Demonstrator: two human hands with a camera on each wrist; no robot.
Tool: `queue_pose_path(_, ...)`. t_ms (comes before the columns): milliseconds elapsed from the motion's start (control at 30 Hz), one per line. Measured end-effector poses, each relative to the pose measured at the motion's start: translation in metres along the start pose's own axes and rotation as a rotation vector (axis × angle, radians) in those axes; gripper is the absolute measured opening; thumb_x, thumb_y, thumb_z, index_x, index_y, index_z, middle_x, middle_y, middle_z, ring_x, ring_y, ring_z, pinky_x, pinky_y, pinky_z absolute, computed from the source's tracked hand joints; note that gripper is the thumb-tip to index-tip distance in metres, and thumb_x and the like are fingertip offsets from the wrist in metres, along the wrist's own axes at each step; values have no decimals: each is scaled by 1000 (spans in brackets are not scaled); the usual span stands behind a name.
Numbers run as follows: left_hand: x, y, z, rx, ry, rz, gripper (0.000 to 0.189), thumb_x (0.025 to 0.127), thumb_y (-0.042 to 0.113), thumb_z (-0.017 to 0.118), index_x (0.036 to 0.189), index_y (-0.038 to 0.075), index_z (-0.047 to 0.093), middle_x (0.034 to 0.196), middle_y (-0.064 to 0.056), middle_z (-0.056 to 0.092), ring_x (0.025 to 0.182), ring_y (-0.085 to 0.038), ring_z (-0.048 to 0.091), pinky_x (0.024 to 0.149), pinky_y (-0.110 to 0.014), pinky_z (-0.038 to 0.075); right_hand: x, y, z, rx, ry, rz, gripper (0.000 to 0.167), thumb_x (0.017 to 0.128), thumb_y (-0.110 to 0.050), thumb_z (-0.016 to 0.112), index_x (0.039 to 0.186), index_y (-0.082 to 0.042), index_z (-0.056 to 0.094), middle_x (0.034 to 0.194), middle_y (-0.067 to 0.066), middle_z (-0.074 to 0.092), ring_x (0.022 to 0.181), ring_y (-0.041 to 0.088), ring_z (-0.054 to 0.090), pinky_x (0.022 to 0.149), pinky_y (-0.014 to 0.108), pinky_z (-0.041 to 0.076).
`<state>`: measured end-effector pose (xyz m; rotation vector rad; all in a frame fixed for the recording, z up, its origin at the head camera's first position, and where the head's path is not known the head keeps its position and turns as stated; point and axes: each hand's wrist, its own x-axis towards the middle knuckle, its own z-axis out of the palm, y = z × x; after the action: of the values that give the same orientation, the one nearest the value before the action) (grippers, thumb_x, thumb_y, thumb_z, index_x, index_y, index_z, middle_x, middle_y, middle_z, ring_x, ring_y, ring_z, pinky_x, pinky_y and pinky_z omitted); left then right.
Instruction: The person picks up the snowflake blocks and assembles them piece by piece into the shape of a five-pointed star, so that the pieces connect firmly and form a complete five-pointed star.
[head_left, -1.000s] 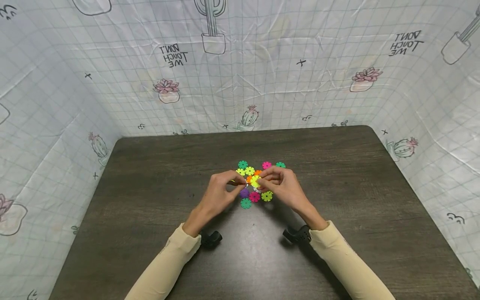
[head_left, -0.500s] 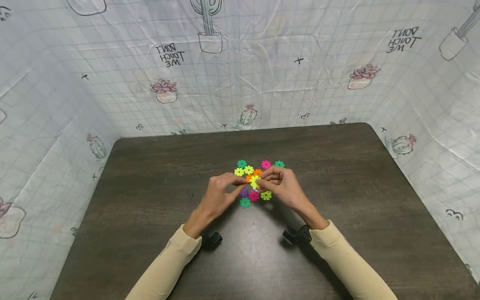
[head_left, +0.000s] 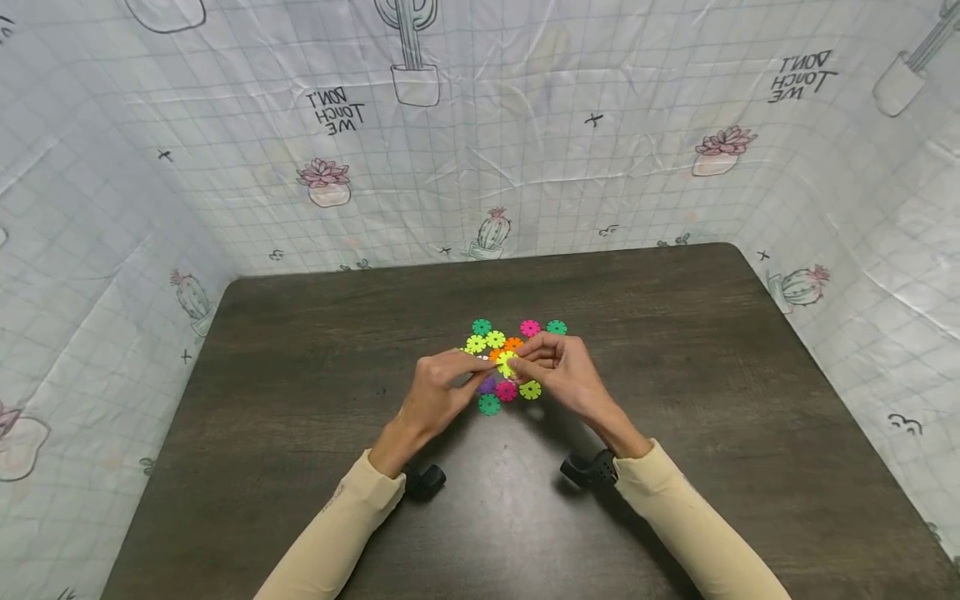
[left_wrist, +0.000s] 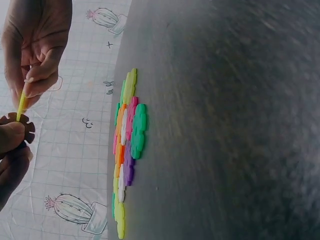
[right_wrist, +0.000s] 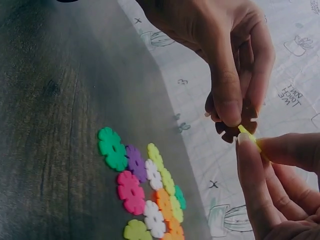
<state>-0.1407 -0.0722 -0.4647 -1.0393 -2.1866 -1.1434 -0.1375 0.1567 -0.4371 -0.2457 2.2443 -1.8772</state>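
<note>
My left hand (head_left: 438, 387) pinches a dark brown notched flower disc (right_wrist: 227, 134) between thumb and fingers, seen best in the right wrist view. My right hand (head_left: 566, 371) pinches a yellow notched disc (head_left: 506, 364). Both discs are held above the table, with the yellow one's edge meeting the brown one's rim at an angle. Whether their slots are interlocked I cannot tell. Beneath the hands lie loose discs, among them a green disc (right_wrist: 112, 149), a purple disc (right_wrist: 135, 163), a pink disc (right_wrist: 130, 192) and a white disc (right_wrist: 154, 218); the hands partly cover the group in the head view.
The dark wooden table (head_left: 315, 350) carries the discs in a close cluster near its middle. A patterned cloth (head_left: 555, 167) hangs behind and along both sides. Black wrist cameras sit at both wrists, low over the tabletop.
The left fingertips have come in to the right, up against the yellow disc, then stay close to it. The right hand hardly moves. The whole head view shifts slightly.
</note>
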Motion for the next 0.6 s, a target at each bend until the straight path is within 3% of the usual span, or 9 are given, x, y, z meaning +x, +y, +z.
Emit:
queue_pose_path(133,0,-1,-1,-21,22,-19,12,86,2,84,98,5,83,93,-6,82,84,-15,78,79,-27,64,1,-3,-1,-30,-13,2,20,96,-12,76,108,4,71,99,22,78,86,37,79,82,53,64)
queue_pose_path(333,0,-5,-2,-34,12,-89,13,88,5,83,100,8,83,93,-4,81,83,-13,76,76,-27,64,3,2,-15,-185,-20,-2,28,102,-26,71,114,-2,74,104,20,78,92,39,78,83,50,65)
queue_pose_path(467,-5,-9,-4,-57,26,-148,16,87,0,83,101,8,82,93,-4,80,82,-13,75,74,-29,64,5,12,-28,-269,8,-10,30,103,-25,69,117,1,74,108,23,77,93,39,77,80,48,65)
queue_pose_path(600,-9,-11,-8,-83,33,-199,14,90,2,81,102,8,82,93,-4,79,82,-14,75,75,-28,64,6,24,-40,-419,51,-36,22,102,-22,71,112,-4,76,103,19,79,88,34,76,72,41,64)
